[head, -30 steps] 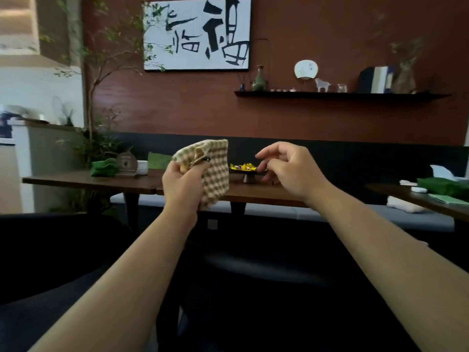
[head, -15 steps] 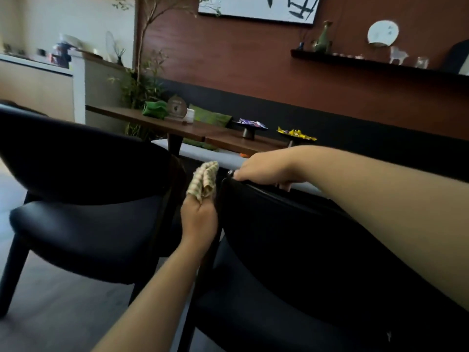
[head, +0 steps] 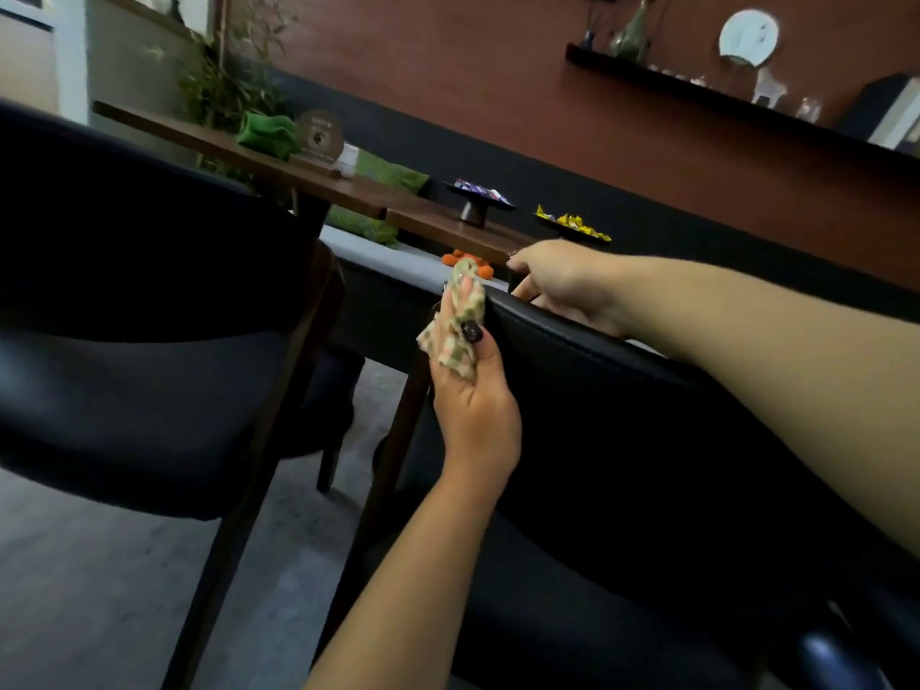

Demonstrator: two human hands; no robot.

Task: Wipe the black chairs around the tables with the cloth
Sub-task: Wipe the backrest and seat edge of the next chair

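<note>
Two hands, left hand [head: 473,410] gripping one cloth [head: 460,321]

The cloth [head: 457,321] has little green and cream checks — the thumbnail on it is black. Both chairs [head: 622,420] are black, the table [head: 348,184] is brown, and the wall [head: 498,77] is dark red. One dish [head: 572,224] holds yellow bits — the folded towel [head: 266,132] is green.
</note>
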